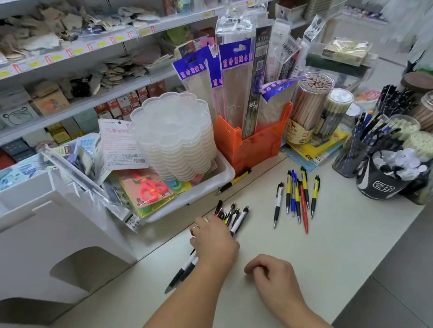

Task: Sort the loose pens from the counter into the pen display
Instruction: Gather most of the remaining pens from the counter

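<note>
My left hand grips a bundle of several pens lying on the pale counter. Their clicker ends stick out past my fingers and their tips show below my wrist. My right hand rests on the counter just to the right, fingers loosely curled, holding nothing that I can see. Several loose pens, yellow, blue, white and red, lie side by side further right. One yellow-and-black pen lies against the white tray. The white tiered pen display stands at the left.
A white tray with stacked clear palettes, scissors and packets sits behind the pens. An orange stand holds tall packets. Tubs and cups of pens and pencils crowd the right end. Shelves run along the back.
</note>
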